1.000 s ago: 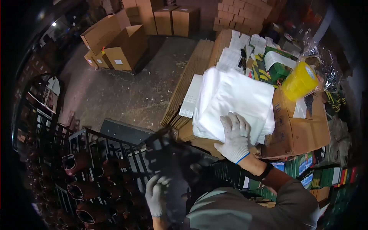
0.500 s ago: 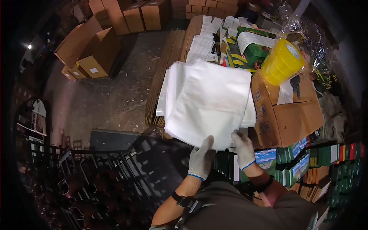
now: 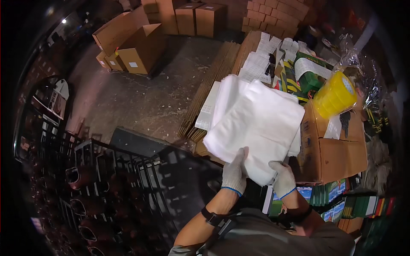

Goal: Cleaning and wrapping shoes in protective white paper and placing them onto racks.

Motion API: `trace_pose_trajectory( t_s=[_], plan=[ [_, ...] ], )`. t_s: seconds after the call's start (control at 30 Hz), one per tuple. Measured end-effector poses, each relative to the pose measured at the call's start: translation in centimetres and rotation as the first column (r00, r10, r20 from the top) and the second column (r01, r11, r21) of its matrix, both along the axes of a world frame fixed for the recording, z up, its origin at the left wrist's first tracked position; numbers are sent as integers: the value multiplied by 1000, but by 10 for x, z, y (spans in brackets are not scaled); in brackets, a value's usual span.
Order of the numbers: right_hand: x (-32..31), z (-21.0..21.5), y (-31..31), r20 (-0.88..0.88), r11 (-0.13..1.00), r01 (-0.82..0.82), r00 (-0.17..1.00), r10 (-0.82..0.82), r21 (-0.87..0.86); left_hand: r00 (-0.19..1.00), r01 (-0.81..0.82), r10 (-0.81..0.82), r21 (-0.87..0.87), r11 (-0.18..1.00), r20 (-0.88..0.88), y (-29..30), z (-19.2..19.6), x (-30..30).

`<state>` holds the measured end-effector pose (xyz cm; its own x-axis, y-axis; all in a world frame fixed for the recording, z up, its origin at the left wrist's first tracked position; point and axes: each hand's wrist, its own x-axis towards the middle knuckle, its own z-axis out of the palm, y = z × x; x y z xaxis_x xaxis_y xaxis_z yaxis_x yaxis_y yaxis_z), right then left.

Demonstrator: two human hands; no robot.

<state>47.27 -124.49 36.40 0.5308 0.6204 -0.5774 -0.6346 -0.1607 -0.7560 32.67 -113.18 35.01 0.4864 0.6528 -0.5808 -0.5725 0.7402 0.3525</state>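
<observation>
- Left hand (image 3: 235, 172), gloved: grips the near edge of the white sheets (image 3: 265, 119), thumb on top, fingers hidden beneath.
- Right hand (image 3: 283, 179), gloved: holds the near right corner with curled fingers; its grip underneath is covered, and it appears to be a pinch.
- White sheets: directly beyond both hands, one corner pointing nearly at the wearer. The outline is roughly square, so no long axis can be settled. The left hand reaches slightly farther in; the right stays at the margin. Where the upper sheets part from the pile below cannot be told.
- Left, near: dark rack (image 3: 96, 147) with brown shoe-like pieces (image 3: 87, 230), partly lost in shadow.
- Right: cardboard box (image 3: 341, 160) bearing yellow tape rolls (image 3: 333, 98).
- Beyond the sheets: printed slips (image 3: 258, 64).
- Far left: cartons (image 3: 136, 60) on the floor, dimly lit.
</observation>
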Motion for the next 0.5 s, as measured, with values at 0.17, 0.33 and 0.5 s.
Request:
trace_pose_trajectory(
  t_s=[0.17, 0.33, 0.5],
  plan=[
    [-15, 10, 9, 45, 997, 68, 997, -66, -44, 996, -68, 71, 53, 996, -55, -6, -8, -4],
    [-8, 16, 17, -200, 982, -35, 977, 73, 187, 997, -61, 68, 230, 971, -24, -8, 20, -8],
    [-36, 41, 15, -106, 932, -95, 984, 140, 348, 971, -6, -18, 99, 995, 240, 0, 16, -39]
  ],
)
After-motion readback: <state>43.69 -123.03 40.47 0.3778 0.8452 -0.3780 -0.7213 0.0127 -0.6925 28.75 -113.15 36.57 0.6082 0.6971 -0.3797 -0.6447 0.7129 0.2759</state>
